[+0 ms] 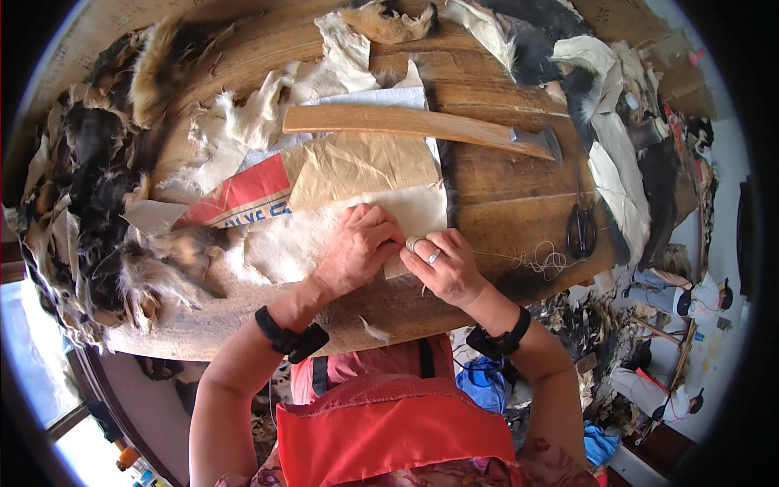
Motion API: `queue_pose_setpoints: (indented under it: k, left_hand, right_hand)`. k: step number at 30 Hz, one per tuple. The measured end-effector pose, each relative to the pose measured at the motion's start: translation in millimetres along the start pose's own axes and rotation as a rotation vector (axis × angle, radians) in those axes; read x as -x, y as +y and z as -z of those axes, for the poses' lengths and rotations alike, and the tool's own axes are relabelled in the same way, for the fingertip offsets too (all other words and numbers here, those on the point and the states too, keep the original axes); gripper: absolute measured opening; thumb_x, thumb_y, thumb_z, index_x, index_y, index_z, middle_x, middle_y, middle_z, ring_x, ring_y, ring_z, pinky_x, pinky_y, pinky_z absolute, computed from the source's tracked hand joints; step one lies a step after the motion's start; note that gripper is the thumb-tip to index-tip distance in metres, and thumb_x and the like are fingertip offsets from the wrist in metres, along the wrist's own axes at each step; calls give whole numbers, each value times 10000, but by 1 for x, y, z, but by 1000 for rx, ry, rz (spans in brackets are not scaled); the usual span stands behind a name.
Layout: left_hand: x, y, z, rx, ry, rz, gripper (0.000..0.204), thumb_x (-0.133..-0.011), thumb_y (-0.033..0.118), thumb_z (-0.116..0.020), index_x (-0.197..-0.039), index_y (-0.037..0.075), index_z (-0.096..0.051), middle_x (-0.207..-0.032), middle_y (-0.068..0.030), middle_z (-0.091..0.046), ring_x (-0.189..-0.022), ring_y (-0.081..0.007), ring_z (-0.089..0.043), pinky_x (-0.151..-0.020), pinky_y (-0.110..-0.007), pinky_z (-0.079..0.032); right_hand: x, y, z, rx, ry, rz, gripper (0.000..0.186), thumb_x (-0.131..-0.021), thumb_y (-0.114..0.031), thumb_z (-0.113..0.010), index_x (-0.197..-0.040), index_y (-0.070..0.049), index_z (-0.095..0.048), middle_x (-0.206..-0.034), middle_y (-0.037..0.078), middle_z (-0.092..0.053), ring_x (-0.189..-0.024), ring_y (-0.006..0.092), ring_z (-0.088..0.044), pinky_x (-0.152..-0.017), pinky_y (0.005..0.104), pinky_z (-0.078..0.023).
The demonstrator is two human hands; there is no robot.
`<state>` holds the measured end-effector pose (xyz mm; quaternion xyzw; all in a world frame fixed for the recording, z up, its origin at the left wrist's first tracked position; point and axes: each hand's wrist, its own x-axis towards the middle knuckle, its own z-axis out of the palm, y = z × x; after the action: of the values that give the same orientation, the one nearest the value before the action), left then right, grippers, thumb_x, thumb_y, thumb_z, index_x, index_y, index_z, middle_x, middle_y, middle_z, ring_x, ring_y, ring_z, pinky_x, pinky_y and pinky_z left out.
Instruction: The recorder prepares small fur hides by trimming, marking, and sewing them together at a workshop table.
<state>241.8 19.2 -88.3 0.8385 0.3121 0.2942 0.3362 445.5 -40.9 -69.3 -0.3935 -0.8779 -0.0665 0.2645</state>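
A pale hide (pixel 304 241), skin side up, lies at the table's near edge. My left hand (pixel 361 247) is closed with fingers pinched on its edge. Close beside it, my right hand (pixel 445 264) is closed too, its thumb and fingertips meeting near the same edge; what they pinch is too small to make out. A ring and a thimble-like band (pixel 413 243) sit on the right fingers. Thin white thread (pixel 540 258) trails in loose loops to the right of that hand. Dark fur shows along the hide's right side.
A long wooden-handled tool (pixel 389 122) with a metal head lies across brown-and-red paper (pixel 357 166). Black scissors (pixel 581 232) rest at right. Fur scraps (pixel 97 187) heap at left; more hides (pixel 618 183) lie right. The wooden table (pixel 511 215) ends near my body.
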Motion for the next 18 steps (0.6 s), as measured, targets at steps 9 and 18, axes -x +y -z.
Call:
queue_pose_setpoints:
  k: [9, 18]
  left_hand:
    - [1, -1, -2, -48, 1, -15, 133, -766, 93, -741, -891, 107, -699, -1000, -29, -626, -973, -270, -553, -914, -389, -403]
    - [1, 0, 0, -34, -15, 1, 138, -774, 88, -733, -910, 105, -713, -993, -37, -624, -970, -266, -559, -904, -384, -408]
  right_hand:
    - [-1, -42, 2, -357, 144, 331, 117, -769, -64, -725, -878, -81, -685, -949, 37, -550, -896, 201, -580, -739, 342, -538]
    - [13, -3, 2, -54, -20, -42, 232, -776, -108, -703, -1005, -72, -691, -935, 42, -580, -881, 224, -596, -814, 410, -501]
